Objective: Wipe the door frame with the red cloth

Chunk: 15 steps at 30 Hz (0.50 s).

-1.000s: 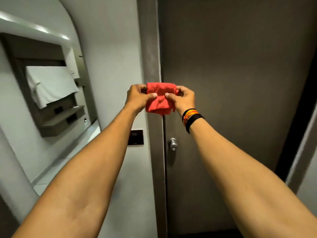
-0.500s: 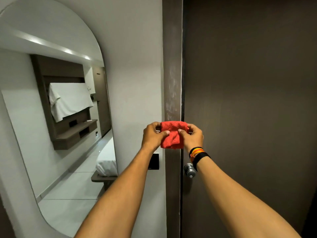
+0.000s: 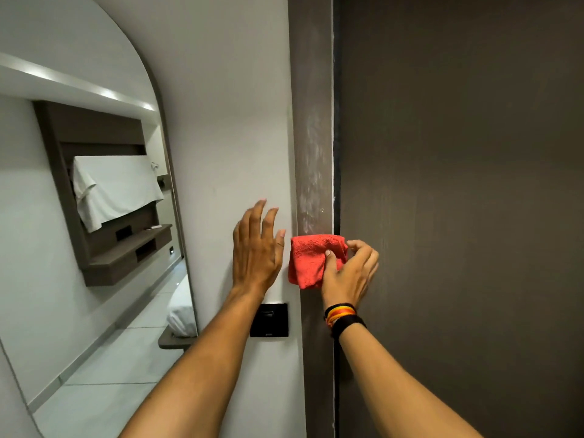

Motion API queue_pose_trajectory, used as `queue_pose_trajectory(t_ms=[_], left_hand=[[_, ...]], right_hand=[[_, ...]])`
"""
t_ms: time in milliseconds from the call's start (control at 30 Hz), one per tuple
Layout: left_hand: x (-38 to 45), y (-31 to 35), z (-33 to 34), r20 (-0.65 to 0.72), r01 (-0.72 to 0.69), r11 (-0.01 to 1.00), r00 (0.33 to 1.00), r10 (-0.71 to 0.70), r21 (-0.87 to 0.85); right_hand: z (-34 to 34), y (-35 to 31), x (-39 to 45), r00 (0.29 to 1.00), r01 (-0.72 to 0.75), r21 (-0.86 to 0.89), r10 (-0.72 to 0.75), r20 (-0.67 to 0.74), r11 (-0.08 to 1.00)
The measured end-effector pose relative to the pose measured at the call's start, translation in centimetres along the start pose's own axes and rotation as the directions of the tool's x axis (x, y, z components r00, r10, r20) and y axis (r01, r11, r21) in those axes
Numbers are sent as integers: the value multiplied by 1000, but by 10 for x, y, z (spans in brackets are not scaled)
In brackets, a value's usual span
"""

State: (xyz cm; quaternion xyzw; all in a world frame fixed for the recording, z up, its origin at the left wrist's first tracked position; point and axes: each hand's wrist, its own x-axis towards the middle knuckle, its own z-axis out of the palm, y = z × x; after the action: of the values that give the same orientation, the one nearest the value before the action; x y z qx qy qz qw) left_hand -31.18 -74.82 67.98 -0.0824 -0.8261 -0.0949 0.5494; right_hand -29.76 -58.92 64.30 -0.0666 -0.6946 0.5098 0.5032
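I'm seeing my left hand (image 3: 256, 248) now off the one red cloth (image 3: 311, 259), fingers spread at its 9 o'clock; right hand (image 3: 347, 273) alone is pinching it against the door frame (image 3: 314, 121)

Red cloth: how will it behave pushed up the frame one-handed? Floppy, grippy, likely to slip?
The cloth is probably floppy: it is bunched and folded in the right hand, its lower corner hanging. The terry-like nap likely drags on the frame rather than sliding. It looks light, so it may unfold without the open left hand.

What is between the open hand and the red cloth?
Only a narrow strip of bare white wall separates the left hand from the red cloth, seen in the head view.
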Motion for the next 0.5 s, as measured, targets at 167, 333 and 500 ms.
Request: queue_pose_trajectory(t_ms=[167, 333, 500], left_hand=[[20, -18, 30, 17, 1, 999, 1000, -2, 49], [35, -26, 55, -13, 11, 998, 1000, -10, 68], [35, -31, 71, -100, 8, 995, 995, 2, 98]], right_hand=[[18, 15, -6, 928, 371, -162, -367, 56, 914], [27, 47, -21, 866, 484, -137, -449, 222, 865], [47, 59, -29, 818, 548, -262, -444, 365, 794]])
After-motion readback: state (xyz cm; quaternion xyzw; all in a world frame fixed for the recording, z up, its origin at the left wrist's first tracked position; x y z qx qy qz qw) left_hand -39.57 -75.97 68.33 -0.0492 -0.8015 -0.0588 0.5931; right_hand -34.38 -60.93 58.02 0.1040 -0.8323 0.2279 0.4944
